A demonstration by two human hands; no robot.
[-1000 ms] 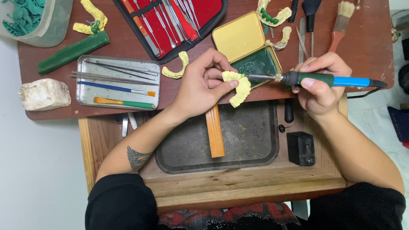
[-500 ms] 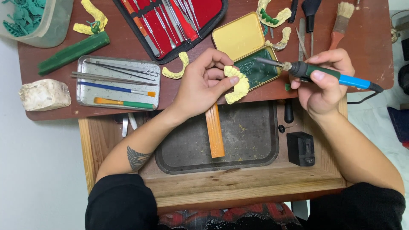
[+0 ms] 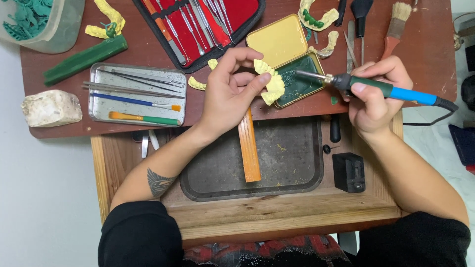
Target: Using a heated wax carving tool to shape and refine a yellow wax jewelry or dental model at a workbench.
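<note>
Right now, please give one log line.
left hand: holds yellow plaster jaw cast | right hand: holds blue-green electric wax tool, tip over green-wax tin

Pale yellow dental cast [image 3: 269, 83], arch-shaped, held tilted above desk's front edge. Green-and-blue electric wax tool [image 3: 386, 90] lies level, metal tip over open tin's green wax.

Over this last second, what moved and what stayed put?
The right hand drew the heated tool off the yellow cast and swung its tip to the green wax in the open tin. The left hand kept its grip on the cast, tilting it slightly. Nothing was picked up or let go. The instrument tray, red case and wooden strip stayed as they were.
</note>
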